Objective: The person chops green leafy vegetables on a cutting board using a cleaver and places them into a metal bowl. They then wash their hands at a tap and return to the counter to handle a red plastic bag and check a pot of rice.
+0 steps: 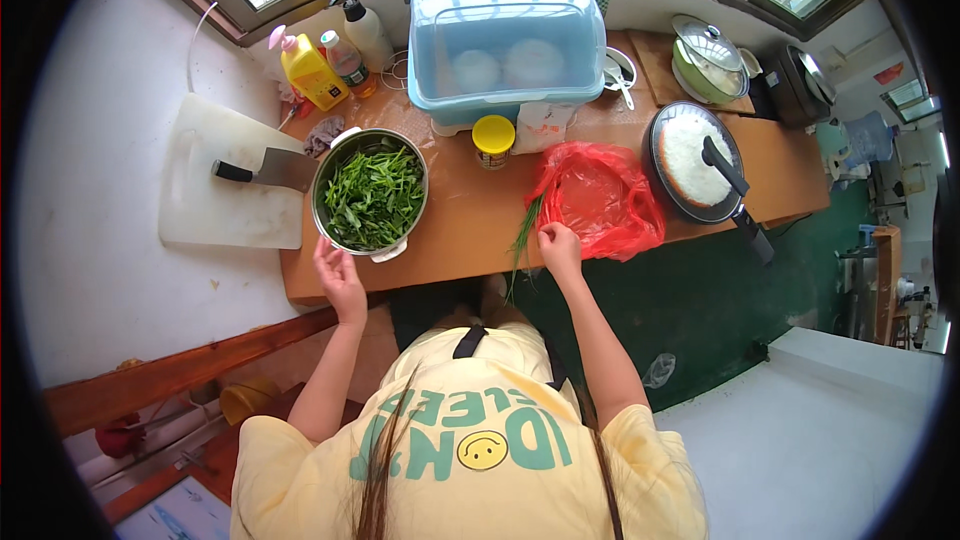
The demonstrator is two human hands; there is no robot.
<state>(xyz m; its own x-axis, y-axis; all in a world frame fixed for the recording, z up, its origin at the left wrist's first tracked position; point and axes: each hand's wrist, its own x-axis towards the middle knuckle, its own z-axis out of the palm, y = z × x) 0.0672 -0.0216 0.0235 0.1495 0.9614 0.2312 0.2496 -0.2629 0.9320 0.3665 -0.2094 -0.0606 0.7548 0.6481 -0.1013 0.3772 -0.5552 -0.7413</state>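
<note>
A pot (318, 202) full of chopped leafy greens (374, 198) stands on the brown counter at the left. By its near left rim is my left hand (340, 282), palm up and open, with fingers apart and nothing in them. My right hand (560, 248) is closed on a few long thin green stalks (523, 238), perhaps scallions or chives, which hang over the counter's front edge. Just beyond that hand lies a crumpled red plastic bag (600, 195), spread wide at the top.
Left of the pot, a cleaver (280, 169) rests on a white cutting board (200, 210). Behind are a yellow bottle (310, 70), a blue lidded dish box (505, 50) and a yellow-lidded jar (493, 140). A frying pan (655, 175) of white food stands at right.
</note>
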